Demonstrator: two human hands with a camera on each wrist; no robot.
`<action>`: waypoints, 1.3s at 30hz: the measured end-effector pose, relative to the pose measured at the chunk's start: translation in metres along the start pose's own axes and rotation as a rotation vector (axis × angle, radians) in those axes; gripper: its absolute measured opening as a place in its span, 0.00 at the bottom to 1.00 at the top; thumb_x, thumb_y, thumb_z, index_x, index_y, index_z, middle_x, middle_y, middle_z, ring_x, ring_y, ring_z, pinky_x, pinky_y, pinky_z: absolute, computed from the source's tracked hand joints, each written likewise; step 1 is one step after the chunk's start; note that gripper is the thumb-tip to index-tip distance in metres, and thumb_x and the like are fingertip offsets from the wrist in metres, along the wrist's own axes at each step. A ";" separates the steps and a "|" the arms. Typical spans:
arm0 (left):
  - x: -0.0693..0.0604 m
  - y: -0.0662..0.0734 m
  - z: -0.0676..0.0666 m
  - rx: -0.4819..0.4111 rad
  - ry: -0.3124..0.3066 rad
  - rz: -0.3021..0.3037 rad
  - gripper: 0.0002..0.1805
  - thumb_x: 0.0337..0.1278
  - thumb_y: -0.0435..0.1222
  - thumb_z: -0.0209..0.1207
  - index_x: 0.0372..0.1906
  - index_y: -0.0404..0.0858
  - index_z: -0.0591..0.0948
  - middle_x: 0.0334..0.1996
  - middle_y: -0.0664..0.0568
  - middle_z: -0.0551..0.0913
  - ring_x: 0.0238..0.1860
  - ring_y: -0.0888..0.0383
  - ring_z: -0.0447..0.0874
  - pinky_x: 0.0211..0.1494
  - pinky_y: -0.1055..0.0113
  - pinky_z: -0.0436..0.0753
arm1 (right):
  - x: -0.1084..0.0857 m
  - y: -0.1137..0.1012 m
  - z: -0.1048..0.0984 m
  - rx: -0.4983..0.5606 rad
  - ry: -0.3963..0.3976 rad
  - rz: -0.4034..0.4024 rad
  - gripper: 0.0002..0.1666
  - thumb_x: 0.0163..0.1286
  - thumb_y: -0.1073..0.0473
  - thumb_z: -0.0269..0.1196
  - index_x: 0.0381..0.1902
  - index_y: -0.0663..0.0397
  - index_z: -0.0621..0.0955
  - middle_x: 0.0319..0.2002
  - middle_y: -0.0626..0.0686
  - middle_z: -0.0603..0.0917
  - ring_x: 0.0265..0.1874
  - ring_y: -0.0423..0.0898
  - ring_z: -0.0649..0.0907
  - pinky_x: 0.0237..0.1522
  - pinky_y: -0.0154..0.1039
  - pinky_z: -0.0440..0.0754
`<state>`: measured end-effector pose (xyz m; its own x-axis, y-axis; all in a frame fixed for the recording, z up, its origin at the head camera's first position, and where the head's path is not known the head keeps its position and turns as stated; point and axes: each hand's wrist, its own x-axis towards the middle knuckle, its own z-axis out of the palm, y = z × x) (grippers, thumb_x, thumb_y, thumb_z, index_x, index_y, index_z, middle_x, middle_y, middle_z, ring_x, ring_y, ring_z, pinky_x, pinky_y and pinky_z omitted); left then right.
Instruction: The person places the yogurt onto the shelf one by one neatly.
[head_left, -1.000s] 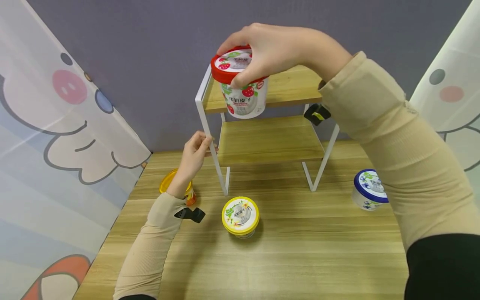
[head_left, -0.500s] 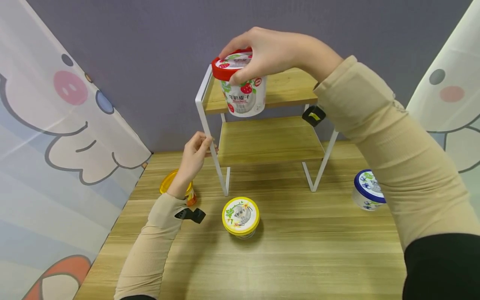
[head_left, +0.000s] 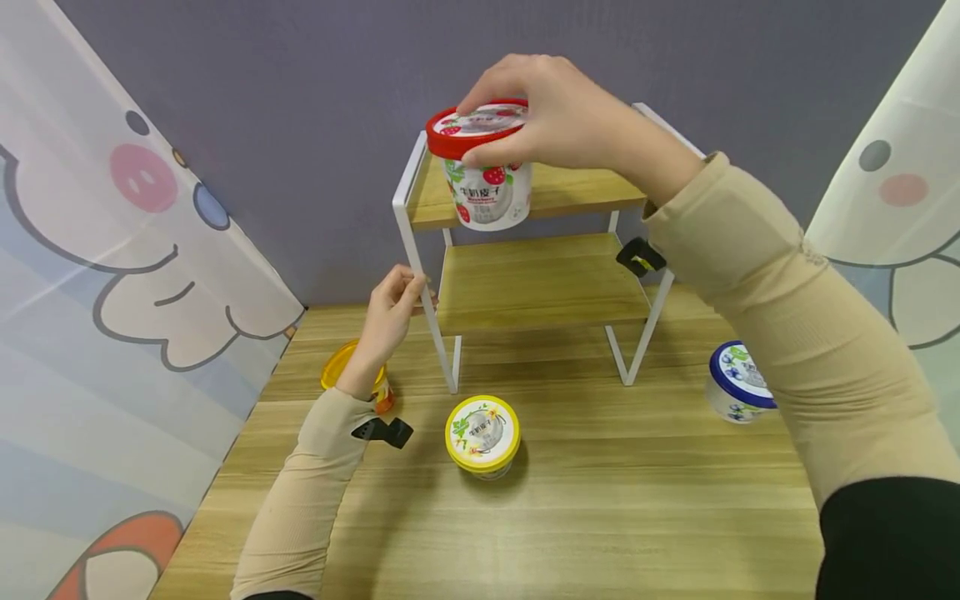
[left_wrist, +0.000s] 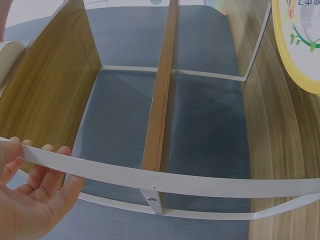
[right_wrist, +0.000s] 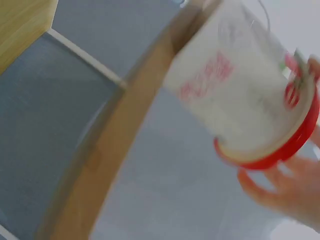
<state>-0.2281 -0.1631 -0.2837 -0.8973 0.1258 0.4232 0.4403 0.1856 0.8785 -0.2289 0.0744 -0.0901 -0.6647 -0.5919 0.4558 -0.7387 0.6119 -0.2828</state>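
Observation:
My right hand (head_left: 562,117) grips a white tub with strawberry pictures (head_left: 491,196) by its red lid, thumb on the near side and fingers over the far side. In the head view the tub overlaps the left front edge of the upper shelf (head_left: 585,187); whether it touches the board I cannot tell. The right wrist view shows the tub (right_wrist: 225,90), blurred, beside the board's edge (right_wrist: 120,135). My left hand (head_left: 393,304) holds the white metal frame (head_left: 411,246) of the two-tier rack at its left side. In the left wrist view, thumb and fingers curl round the bar (left_wrist: 110,172).
A yellow-lidded tub (head_left: 483,433) stands on the wooden table (head_left: 600,517) before the rack. One with a blue lid (head_left: 738,379) is at the right, partly behind my right sleeve. An orange-lidded tub (head_left: 341,362) sits behind my left wrist. The lower shelf (head_left: 540,279) is bare.
The strawberry tub's base has risen slightly and its lid has tipped. My right hand and forearm have shifted a little, lately to the right. My left hand keeps its place on the frame.

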 end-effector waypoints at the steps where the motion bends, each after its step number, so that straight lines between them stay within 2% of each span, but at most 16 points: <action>1: 0.000 0.000 0.000 0.000 0.002 0.002 0.14 0.64 0.35 0.45 0.39 0.24 0.70 0.27 0.49 0.77 0.31 0.54 0.81 0.37 0.66 0.82 | -0.004 -0.002 0.003 -0.022 0.053 0.000 0.27 0.54 0.44 0.63 0.49 0.51 0.77 0.51 0.48 0.73 0.47 0.43 0.70 0.44 0.36 0.75; 3: 0.000 -0.001 0.000 -0.005 0.007 0.004 0.14 0.64 0.35 0.45 0.38 0.24 0.70 0.26 0.53 0.77 0.31 0.53 0.81 0.37 0.66 0.82 | -0.011 -0.006 0.008 -0.061 0.153 0.005 0.26 0.54 0.45 0.64 0.46 0.54 0.78 0.50 0.50 0.73 0.48 0.45 0.69 0.45 0.37 0.75; 6: 0.000 -0.001 0.000 -0.012 0.012 0.009 0.13 0.64 0.34 0.45 0.38 0.24 0.70 0.28 0.43 0.77 0.30 0.57 0.81 0.37 0.67 0.82 | -0.020 -0.010 0.016 -0.073 0.264 0.017 0.23 0.54 0.48 0.65 0.42 0.58 0.79 0.47 0.53 0.75 0.47 0.46 0.69 0.46 0.36 0.73; 8: -0.001 -0.001 0.000 -0.013 0.012 0.010 0.13 0.64 0.34 0.44 0.38 0.23 0.69 0.30 0.35 0.75 0.29 0.62 0.81 0.37 0.67 0.82 | -0.024 -0.011 0.020 -0.062 0.313 0.022 0.22 0.54 0.49 0.65 0.41 0.59 0.80 0.45 0.54 0.76 0.46 0.46 0.70 0.44 0.35 0.73; 10: -0.001 0.000 0.000 -0.015 0.016 0.008 0.13 0.64 0.34 0.44 0.38 0.24 0.69 0.31 0.32 0.75 0.28 0.65 0.80 0.36 0.67 0.82 | -0.026 -0.011 0.023 -0.036 0.353 0.013 0.21 0.54 0.50 0.65 0.39 0.60 0.80 0.42 0.54 0.77 0.43 0.44 0.72 0.42 0.33 0.74; 15: 0.000 0.000 0.000 -0.010 0.025 0.002 0.12 0.64 0.33 0.45 0.38 0.24 0.70 0.26 0.48 0.77 0.27 0.65 0.80 0.36 0.67 0.82 | -0.028 -0.007 0.027 0.015 0.420 -0.008 0.19 0.53 0.53 0.66 0.37 0.63 0.80 0.38 0.55 0.76 0.37 0.40 0.72 0.36 0.29 0.74; 18: 0.000 0.000 0.000 -0.009 0.026 0.000 0.12 0.64 0.33 0.44 0.37 0.24 0.70 0.26 0.53 0.77 0.28 0.62 0.81 0.36 0.66 0.82 | -0.027 -0.005 0.027 0.050 0.436 0.004 0.19 0.53 0.54 0.66 0.37 0.63 0.80 0.38 0.54 0.76 0.35 0.38 0.71 0.36 0.28 0.72; 22: 0.000 0.000 0.000 -0.009 0.024 0.003 0.12 0.64 0.33 0.44 0.37 0.24 0.70 0.26 0.50 0.77 0.29 0.58 0.81 0.36 0.66 0.82 | -0.025 -0.003 0.027 0.093 0.436 0.032 0.18 0.53 0.55 0.66 0.38 0.63 0.81 0.38 0.53 0.75 0.36 0.38 0.70 0.37 0.27 0.71; 31: 0.000 -0.001 -0.001 0.005 0.015 0.015 0.13 0.64 0.34 0.44 0.39 0.24 0.69 0.28 0.46 0.77 0.29 0.62 0.80 0.36 0.67 0.82 | -0.017 0.003 0.029 0.169 0.416 0.117 0.19 0.53 0.53 0.66 0.39 0.61 0.80 0.40 0.51 0.74 0.39 0.39 0.68 0.39 0.28 0.68; 39: 0.000 -0.001 -0.002 0.016 0.014 0.009 0.13 0.64 0.35 0.44 0.39 0.24 0.69 0.27 0.52 0.76 0.29 0.64 0.80 0.36 0.68 0.82 | -0.011 0.006 0.030 0.200 0.375 0.161 0.21 0.54 0.53 0.65 0.42 0.61 0.79 0.44 0.52 0.73 0.45 0.41 0.70 0.47 0.27 0.71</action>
<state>-0.2280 -0.1657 -0.2838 -0.8937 0.1137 0.4340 0.4485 0.1998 0.8712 -0.2295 0.0686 -0.1217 -0.7140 -0.2440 0.6562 -0.6604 0.5458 -0.5157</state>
